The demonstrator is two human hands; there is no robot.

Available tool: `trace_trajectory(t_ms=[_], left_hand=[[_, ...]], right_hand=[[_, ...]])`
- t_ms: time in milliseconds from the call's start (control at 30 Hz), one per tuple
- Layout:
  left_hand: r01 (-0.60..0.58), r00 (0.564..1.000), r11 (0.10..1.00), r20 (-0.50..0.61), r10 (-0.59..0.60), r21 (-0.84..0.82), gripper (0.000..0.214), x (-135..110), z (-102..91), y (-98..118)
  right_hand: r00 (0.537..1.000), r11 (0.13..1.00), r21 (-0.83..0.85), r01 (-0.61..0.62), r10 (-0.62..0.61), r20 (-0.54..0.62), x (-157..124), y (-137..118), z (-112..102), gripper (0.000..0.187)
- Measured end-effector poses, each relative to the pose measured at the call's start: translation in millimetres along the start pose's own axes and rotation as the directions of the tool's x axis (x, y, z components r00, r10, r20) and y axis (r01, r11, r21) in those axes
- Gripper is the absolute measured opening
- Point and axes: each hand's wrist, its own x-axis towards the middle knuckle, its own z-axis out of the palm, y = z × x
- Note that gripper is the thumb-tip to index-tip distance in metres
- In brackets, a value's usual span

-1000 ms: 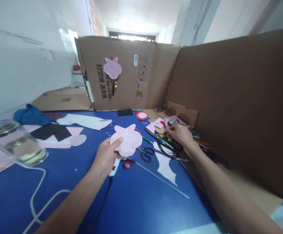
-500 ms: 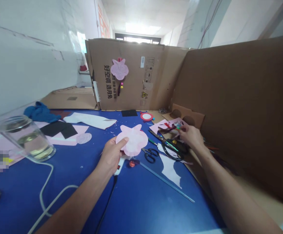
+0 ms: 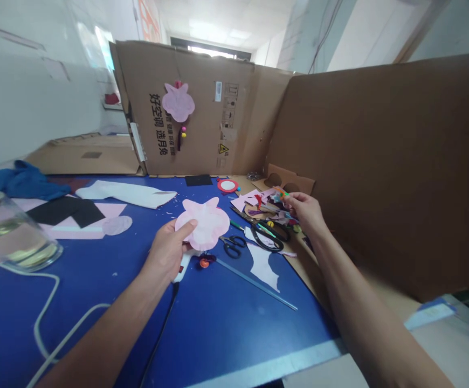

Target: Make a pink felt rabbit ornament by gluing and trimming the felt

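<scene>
Head view: my left hand (image 3: 169, 249) still grips the pink felt cutout (image 3: 202, 222) by its lower edge, above mid-table (image 3: 226, 323). My right hand (image 3: 305, 210) has lifted off the scrap pile (image 3: 270, 207) at the table's right edge; fingers now pinch a small green-orange piece (image 3: 282, 192). Black scissors (image 3: 234, 246) remain beside the cutout.
</scene>
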Motion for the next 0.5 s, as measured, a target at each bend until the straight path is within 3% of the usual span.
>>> trace_trajectory(t_ms=[167,333,500], left_hand=[[-0.006,1.0,1.0,-0.011,0.006,0.004,0.042,-0.5,0.9,0.3],[-0.003,1.0,1.0,-0.012,0.003,0.016,0.039,-0.3,1.2,0.0],[0.041,0.999,0.999,-0.02,-0.041,-0.011,0.031,-1.4,3.2,2.9]], right_hand=[[1.0,0.999,0.05,-0.01,0.009,0.018,-0.1,-1.0,0.7,0.028],[0.999,0.999,0.035,-0.004,0.005,-0.039,-2.9,-6.4,0.4,0.018],[1.0,0.999,0.053,0.009,-0.009,0.003,-9.6,-11.1,6.8,0.031]])
